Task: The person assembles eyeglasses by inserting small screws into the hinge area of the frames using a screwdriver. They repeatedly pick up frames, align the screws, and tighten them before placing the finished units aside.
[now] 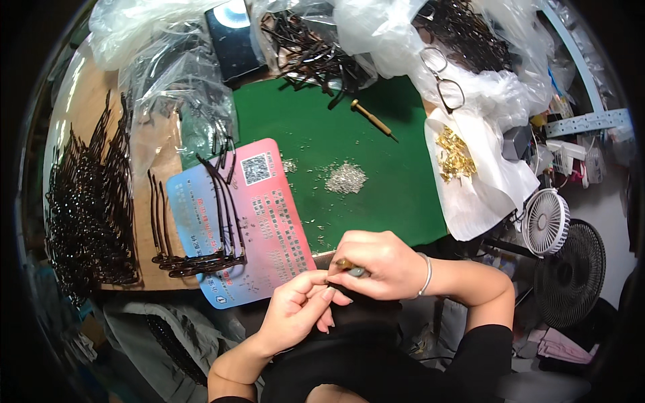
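My right hand (pixel 379 262), with a bangle at the wrist, is closed around a small brass-coloured screwdriver (pixel 349 266). Its tip points down toward my left hand (pixel 302 305), which pinches something small and dark between thumb and forefinger. That piece is mostly hidden by the fingers. Both hands meet just off the table's front edge. Beyond them, a pile of tiny silver screws (pixel 346 178) lies on the green mat (pixel 396 208). To the left, brown eyeglass temples (pixel 208 263) lie in a small stack across a pink and blue printed sheet (pixel 285 232).
A second brass screwdriver (pixel 374 121) lies on the mat. Gold metal pieces (pixel 455 154) rest on white paper (pixel 463 208) at right, below eyeglasses (pixel 449 94). Many dark temples (pixel 91 208) cover the left side. Plastic bags (pixel 376 30) line the back. Fans (pixel 546 221) stand at right.
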Available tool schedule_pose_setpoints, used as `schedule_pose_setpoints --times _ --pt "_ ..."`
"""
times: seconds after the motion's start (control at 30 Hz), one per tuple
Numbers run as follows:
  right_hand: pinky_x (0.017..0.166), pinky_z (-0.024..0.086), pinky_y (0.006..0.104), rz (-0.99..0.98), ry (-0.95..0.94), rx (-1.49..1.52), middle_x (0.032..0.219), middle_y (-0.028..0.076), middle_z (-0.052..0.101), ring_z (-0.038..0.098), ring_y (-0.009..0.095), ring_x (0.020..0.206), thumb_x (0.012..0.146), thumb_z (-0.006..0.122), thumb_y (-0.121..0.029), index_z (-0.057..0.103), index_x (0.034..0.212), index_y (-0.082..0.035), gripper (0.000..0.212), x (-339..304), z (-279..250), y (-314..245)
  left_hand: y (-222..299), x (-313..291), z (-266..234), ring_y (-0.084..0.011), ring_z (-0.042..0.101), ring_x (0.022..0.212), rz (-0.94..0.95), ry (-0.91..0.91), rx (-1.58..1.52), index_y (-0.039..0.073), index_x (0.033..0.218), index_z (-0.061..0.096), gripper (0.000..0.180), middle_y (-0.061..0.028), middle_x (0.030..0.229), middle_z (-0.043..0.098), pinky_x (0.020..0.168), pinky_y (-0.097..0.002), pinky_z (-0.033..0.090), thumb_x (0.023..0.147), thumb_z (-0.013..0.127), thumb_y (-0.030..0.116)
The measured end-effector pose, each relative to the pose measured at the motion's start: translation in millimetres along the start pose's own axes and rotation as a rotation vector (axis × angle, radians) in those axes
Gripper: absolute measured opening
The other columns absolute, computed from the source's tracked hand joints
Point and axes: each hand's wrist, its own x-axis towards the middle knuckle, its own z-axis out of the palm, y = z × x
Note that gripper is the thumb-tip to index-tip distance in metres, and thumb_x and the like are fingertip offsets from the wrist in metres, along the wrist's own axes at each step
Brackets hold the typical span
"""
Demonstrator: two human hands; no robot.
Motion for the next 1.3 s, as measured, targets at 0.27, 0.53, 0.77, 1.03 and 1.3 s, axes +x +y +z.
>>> schedule_pose_setpoints --times 0.27,0.53,0.77,1.03,1.3 --pt "0.054 0.046 0.0316 -0.068 -0.134 0.122 0.076 0.009 0.057 0.058 0.025 0.065 0.076 0.065 -0.008 0.057 0.081 -0.002 0.012 17.2 -3.5 8.5 6.9 -9.5 -20.4 -0.0071 0.055 0.058 -0.078 -0.064 -0.088 -0.001 0.116 0.051 0.027 -0.0107 0.09 0.064 0.051 -0.0196 0.045 0.094 0.048 0.014" --pt "0.053 0.044 0.0292 -0.023 -0.286 0.379 0.071 0.008 0.057 0.057 0.018 0.061 0.08 0.066 -0.016 0.061 0.084 -0.001 0.017 24.3 8.2 25.8 4.2 -5.0 -34.7 -0.0071 0.052 0.057 -0.193 -0.205 -0.259 -0.002 0.111 0.054 0.024 -0.0112 0.09 0.065 0.05 -0.02 0.043 0.092 0.05 0.014" --pt "0.067 0.044 0.0235 0.455 -0.464 0.568 0.08 0.001 0.059 0.053 0.008 0.074 0.07 0.078 -0.022 0.061 0.093 -0.001 0.035 25.2 5.1 27.6 1.2 -10.6 -19.7 -0.0052 0.054 0.061 -0.05 -0.12 0.046 0.0 0.111 0.055 0.022 -0.0075 0.093 0.066 0.054 -0.0199 0.047 0.093 0.049 0.011" --pt "0.073 0.047 0.0298 0.492 -0.28 0.327 0.091 0.012 0.057 0.057 0.019 0.084 0.067 0.076 -0.045 0.049 0.104 0.002 0.066 -0.5 12.4 29.1 -15.4 -9.1 -1.8 -0.0096 0.061 0.062 0.219 0.023 0.473 -0.003 0.115 0.052 0.026 -0.009 0.087 0.067 0.058 -0.0232 0.052 0.09 0.046 0.001" --pt "0.065 0.051 0.0401 0.423 -0.003 -0.363 0.098 0.017 0.043 0.058 0.033 0.074 0.082 0.058 -0.014 0.042 0.116 -0.004 0.039 -34.6 -14.8 28.1 -25.2 23.9 -25.3 -0.0112 0.062 0.06 0.353 0.394 0.589 -0.005 0.109 0.054 0.023 -0.0127 0.083 0.066 0.056 -0.0231 0.051 0.087 0.047 -0.006"
